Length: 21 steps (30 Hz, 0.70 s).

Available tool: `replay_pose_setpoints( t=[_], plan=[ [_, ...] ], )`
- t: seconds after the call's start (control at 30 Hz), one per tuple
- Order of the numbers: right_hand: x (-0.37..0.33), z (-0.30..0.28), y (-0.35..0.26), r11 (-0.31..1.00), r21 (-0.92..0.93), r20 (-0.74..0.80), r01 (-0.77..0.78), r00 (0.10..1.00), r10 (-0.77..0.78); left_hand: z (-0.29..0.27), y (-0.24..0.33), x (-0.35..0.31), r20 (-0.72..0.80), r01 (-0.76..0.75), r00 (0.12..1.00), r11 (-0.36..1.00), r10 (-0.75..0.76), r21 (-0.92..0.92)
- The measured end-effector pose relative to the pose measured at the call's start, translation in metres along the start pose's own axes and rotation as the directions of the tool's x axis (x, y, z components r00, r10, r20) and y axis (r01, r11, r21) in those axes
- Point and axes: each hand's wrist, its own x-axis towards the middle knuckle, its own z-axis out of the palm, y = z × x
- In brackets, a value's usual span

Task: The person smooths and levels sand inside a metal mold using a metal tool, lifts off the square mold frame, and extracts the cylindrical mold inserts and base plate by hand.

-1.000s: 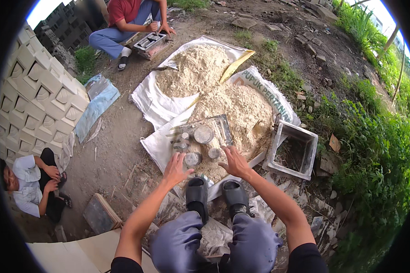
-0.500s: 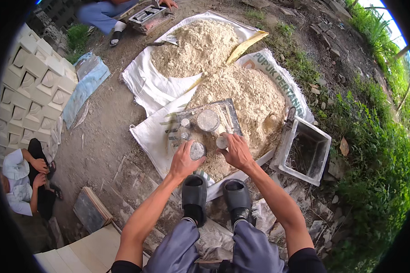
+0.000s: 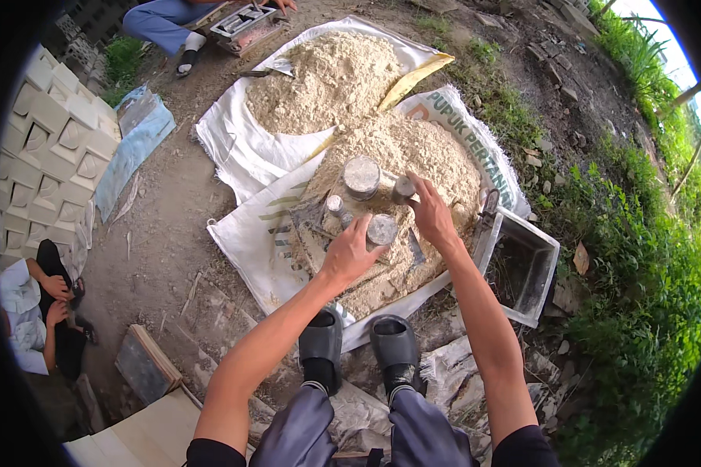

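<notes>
My left hand (image 3: 349,257) is closed around a grey, dust-coated cylinder (image 3: 382,230) with a flat round top. A smaller, narrower cylinder (image 3: 403,189) is between the thumb and fingers of my right hand (image 3: 435,214). Beyond my left hand stands a wider round cylinder (image 3: 361,177) touched by neither hand. Small pale-topped pegs (image 3: 334,205) stand left of it, partly hidden behind my left fingers. Under these pieces lies a dark flat plate (image 3: 305,215), mostly covered with beige sandy powder.
Two powder heaps, one near (image 3: 436,159) and one far (image 3: 327,78), lie on white woven sacks (image 3: 245,247). An open rectangular metal mould box (image 3: 522,265) stands right. Left are stacked pale blocks (image 3: 47,156) and a seated person (image 3: 35,311). Another person (image 3: 163,23) works beyond. Greenery (image 3: 639,296) borders the right.
My left hand has moved right and away from me with its cylinder. My right hand has carried the smaller cylinder farther away, beside the wide one. The view has shifted slightly.
</notes>
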Motion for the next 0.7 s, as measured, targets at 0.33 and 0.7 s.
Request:
replay_pose_setpoints(
  t=[0.33, 0.7],
  plan=[
    [-0.095, 0.079, -0.005, 0.688, 0.368, 0.266, -0.625, 0.78, 0.566, -0.008, -0.114, -0.016, -0.149, 0.262, 0.957, 0.963, -0.251, 0.063],
    [-0.093, 0.092, -0.024, 0.292, 0.516, 0.309, -0.806, 0.492, 0.814, 0.008, -0.094, 0.019, -0.157, 0.495, 0.864, 0.863, -0.478, 0.096]
  ],
)
